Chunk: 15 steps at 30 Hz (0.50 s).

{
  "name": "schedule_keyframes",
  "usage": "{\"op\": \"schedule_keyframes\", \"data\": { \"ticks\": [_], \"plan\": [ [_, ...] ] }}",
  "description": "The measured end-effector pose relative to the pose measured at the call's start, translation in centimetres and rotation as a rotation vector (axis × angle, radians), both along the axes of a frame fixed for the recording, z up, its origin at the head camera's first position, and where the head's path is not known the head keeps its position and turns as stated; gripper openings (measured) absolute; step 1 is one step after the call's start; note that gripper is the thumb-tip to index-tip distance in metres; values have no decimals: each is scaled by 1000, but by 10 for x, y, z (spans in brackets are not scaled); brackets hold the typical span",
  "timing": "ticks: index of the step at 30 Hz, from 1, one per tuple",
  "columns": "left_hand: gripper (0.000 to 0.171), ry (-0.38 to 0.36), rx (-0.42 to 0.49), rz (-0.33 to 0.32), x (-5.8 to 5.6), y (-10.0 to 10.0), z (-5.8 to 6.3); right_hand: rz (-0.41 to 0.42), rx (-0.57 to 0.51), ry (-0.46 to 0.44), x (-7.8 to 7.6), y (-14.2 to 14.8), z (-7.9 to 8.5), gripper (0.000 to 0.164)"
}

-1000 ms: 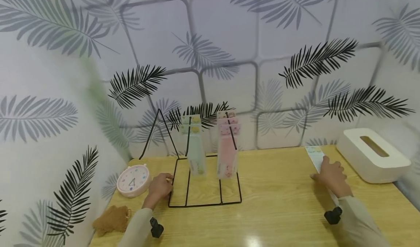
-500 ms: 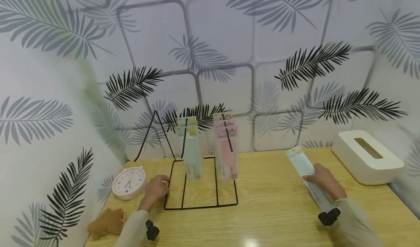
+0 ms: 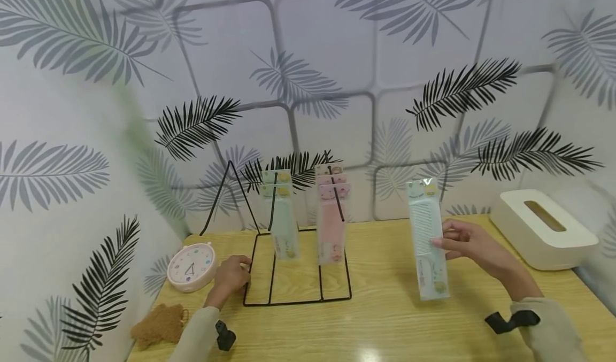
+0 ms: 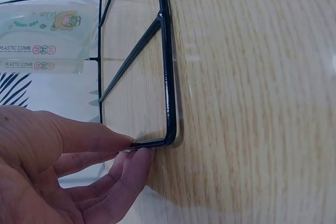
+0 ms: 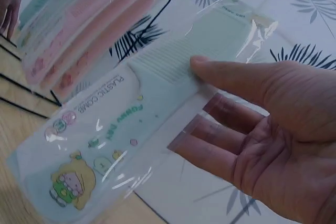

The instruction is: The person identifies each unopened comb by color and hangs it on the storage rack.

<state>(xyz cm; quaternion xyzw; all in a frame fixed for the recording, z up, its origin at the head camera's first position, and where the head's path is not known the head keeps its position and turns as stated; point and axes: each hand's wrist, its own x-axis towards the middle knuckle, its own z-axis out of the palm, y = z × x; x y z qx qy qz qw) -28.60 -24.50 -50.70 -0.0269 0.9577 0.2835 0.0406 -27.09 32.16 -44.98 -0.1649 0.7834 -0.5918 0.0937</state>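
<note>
My right hand (image 3: 474, 246) pinches a packaged light-green plastic comb (image 3: 424, 228) by its edge, thumb in front and fingers behind. The comb hangs upright over the table, right of the black wire display rack (image 3: 298, 302). In the right wrist view the clear packet (image 5: 121, 124) shows printed lettering and a small cartoon figure. My left hand (image 3: 232, 274) pinches the left side bar of the rack's base between thumb and fingers, as the left wrist view shows. On the rack's hooks hang packaged green combs (image 3: 284, 223) and, to their right, packaged pink combs (image 3: 332, 223).
A pink alarm clock (image 3: 191, 267) sits left of the rack, with a brown fluffy item (image 3: 160, 325) nearer the front. The white tissue box (image 3: 544, 228) stands at the right on the wooden table (image 3: 385, 319). A leaf-patterned wall rises behind.
My right hand has lifted the packaged green comb off the table beside the tissue box, brought it left and turned it upright. My left hand stays at the rack's base.
</note>
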Motion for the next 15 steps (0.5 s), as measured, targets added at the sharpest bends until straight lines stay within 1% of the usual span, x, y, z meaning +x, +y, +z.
{"op": "schedule_keyframes", "data": {
  "ticks": [2,6,8,11,15],
  "plan": [
    [45,-1,-2,6,0,-1,0,40,-35,53,4,-10,7,5],
    [45,5,-7,15,0,-3,0,93,-98,117,12,-33,16,11],
    [45,9,2,14,0,-2,0,120,-119,129,17,-46,19,14],
    [44,18,19,-6,2,0,1,169,-128,144,26,-62,23,14],
    [44,21,33,-9,4,-1,2,226,-138,140,38,-85,24,16]
  ]
}}
